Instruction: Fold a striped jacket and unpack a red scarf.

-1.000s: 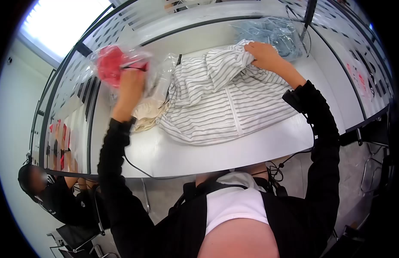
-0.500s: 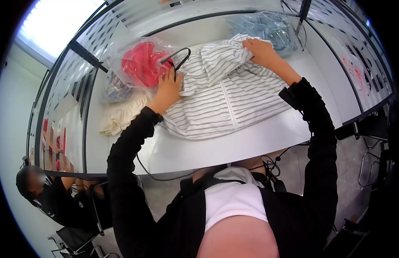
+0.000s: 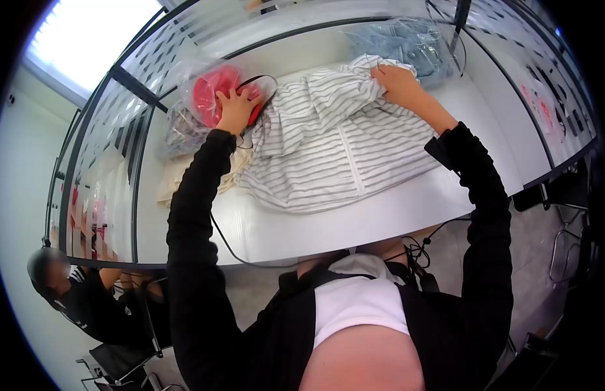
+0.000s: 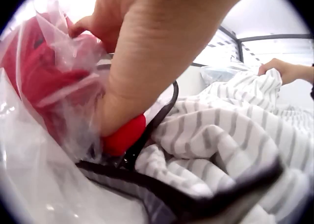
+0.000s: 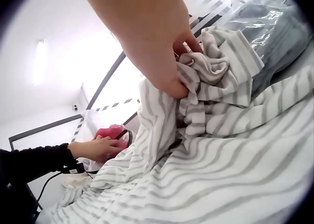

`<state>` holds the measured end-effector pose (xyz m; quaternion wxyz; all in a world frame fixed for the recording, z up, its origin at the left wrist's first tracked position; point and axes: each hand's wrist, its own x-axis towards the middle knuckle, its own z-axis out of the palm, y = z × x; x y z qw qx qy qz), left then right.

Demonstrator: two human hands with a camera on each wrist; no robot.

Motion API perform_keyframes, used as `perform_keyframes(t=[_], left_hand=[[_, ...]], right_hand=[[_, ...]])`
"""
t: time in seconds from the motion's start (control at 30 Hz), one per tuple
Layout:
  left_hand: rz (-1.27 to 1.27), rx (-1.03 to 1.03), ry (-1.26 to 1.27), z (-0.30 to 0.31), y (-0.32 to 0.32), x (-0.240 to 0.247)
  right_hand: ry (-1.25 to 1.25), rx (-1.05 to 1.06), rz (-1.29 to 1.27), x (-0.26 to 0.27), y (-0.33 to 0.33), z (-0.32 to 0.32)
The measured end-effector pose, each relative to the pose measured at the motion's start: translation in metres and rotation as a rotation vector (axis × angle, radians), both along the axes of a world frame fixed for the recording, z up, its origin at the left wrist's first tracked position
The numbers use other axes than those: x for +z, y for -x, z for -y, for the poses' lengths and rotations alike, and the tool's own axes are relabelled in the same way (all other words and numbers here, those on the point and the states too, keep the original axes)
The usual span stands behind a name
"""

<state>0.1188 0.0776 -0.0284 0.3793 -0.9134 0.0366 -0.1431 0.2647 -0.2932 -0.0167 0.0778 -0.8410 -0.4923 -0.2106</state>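
Note:
A white shirt with grey stripes (image 3: 315,166) lies spread on the white table (image 3: 263,238), its upper part bunched toward the back. My right hand (image 3: 400,86) pinches a gathered fold of it at the back right; the right wrist view shows thumb and fingers closed on the cloth (image 5: 211,69). With fingers spread, my left hand (image 3: 237,112) rests on a red bundle (image 3: 208,91) in a clear plastic bag, left of the shirt. A black strap (image 3: 273,85) loops out beside the bundle, near the shirt's edge.
A bag of blue denim (image 3: 413,49) lies at the back right. Under and beside the left forearm are another clear bag (image 3: 182,133) and cream cloth (image 3: 175,176). Framed partitions surround the table. A cable (image 3: 227,247) hangs by its front edge; another person (image 3: 87,293) sits at the left.
My left hand brought the red bundle in from the far left, set it beside the shirt, then shifted slightly back and left onto it. The right hand keeps its hold on the fold.

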Motion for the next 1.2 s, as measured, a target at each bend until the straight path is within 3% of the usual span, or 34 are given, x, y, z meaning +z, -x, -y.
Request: perform_keyframes(t=[0.1,0.17,0.23,0.3,0.37,0.43,0.5,0.57,0.63,0.7,0.73,0.8,0.83,0.87,0.9,0.93,1.03,1.13,1.17,1.2], left_hand=[[-0.146,0.095,0.117,-0.017,-0.01,0.022],[0.104,-0.112,0.152,-0.043,0.002,0.057],[0.19,-0.157,-0.078,-0.083,0.013,0.107],[0.202,0.083,-0.065,-0.085,0.054,0.144],[0.299,0.016,0.154,-0.135,0.088,0.139],[0.036,0.364,0.691,-0.172,0.107,0.117],[-0.256,0.191,0.199,-0.191,0.143,0.067],[-0.093,0.203,0.601,-0.256,0.16,0.007],[0.048,0.232,0.907,-0.118,0.169,0.082],[-0.455,0.628,0.759,-0.147,0.163,0.102],[-0.37,0.531,0.683,-0.147,0.168,0.105],[-0.199,0.333,0.527,-0.073,0.178,0.139],[-0.045,0.14,0.364,-0.024,0.173,0.145],[0.088,-0.133,0.402,0.012,0.166,0.139],[-0.014,-0.02,0.698,0.023,0.153,0.118],[0.029,-0.22,0.795,0.034,0.139,0.083],[0.007,-0.45,0.526,0.064,0.09,0.004],[-0.257,-0.006,0.544,0.072,0.056,-0.024],[-0.268,-0.01,0.591,0.068,0.045,-0.025],[-0.21,-0.14,0.63,0.051,0.039,-0.024]], right_hand=[[-0.002,0.009,-0.011,0.002,0.001,0.003],[-0.002,0.01,-0.016,0.002,0.002,0.004],[0.021,-0.007,-0.025,0.005,0.004,0.003],[0.035,-0.019,-0.045,0.004,0.003,0.003],[0.028,-0.019,-0.056,0.006,0.0,0.002],[0.006,-0.009,-0.072,0.005,0.002,0.002],[0.012,-0.018,-0.09,0.002,-0.002,0.001],[0.005,-0.008,-0.09,0.003,-0.002,0.001],[-0.007,0.029,-0.075,0.005,0.002,0.004],[-0.016,0.023,-0.085,0.005,0.001,0.004],[-0.023,0.019,-0.09,0.004,0.001,0.004],[-0.1,0.011,-0.13,0.004,0.003,0.003],[-0.137,0.008,-0.151,0.003,0.005,0.004],[-0.156,-0.01,-0.132,0.0,0.004,0.004],[-0.175,-0.027,-0.114,-0.004,0.0,0.004],[-0.194,-0.046,-0.098,-0.009,-0.002,0.005],[-0.157,-0.052,-0.073,-0.017,-0.015,0.007],[-0.224,-0.054,-0.128,-0.01,-0.01,0.007],[-0.261,-0.046,-0.127,-0.009,-0.011,0.007],[-0.253,-0.085,-0.11,-0.003,-0.01,0.008]])
